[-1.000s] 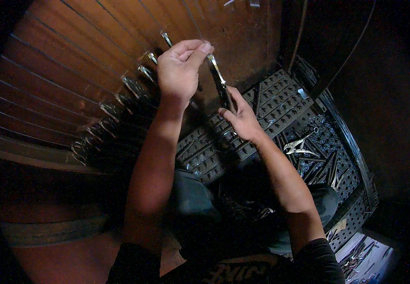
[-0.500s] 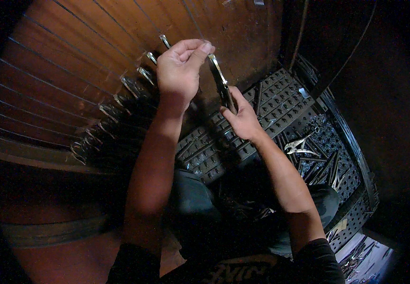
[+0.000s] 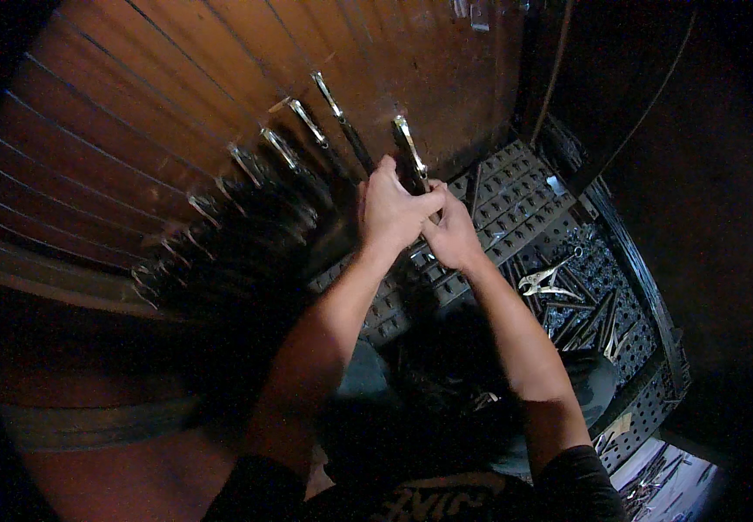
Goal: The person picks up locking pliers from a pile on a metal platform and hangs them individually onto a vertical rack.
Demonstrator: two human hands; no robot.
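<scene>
A pair of locking pliers (image 3: 406, 143) stands in front of me, its bright metal jaws up and its dark handles down. My right hand (image 3: 455, 233) is closed round the lower handles. Against it, my left hand (image 3: 389, 213) is closed at the same handles, its thumb reaching across to the right hand; its fingertips are partly hidden. Just left of the held tool hangs another pair of pliers (image 3: 328, 94), and further pliers (image 3: 283, 150) follow in a curved row to the left, their lower parts lost in shadow.
Thin wires run up the curved brown wall (image 3: 194, 96) above the row. A dark slotted metal panel (image 3: 516, 196) lies beyond my knees. On the perforated tray (image 3: 646, 291) at right are loose pliers (image 3: 543, 280) and several dark rods. A pale sheet (image 3: 698, 465) holds small pieces at lower right.
My left hand has come down and right from the top of the pliers to their handles, beside my right hand. The right hand keeps its hold, nearly in place.
</scene>
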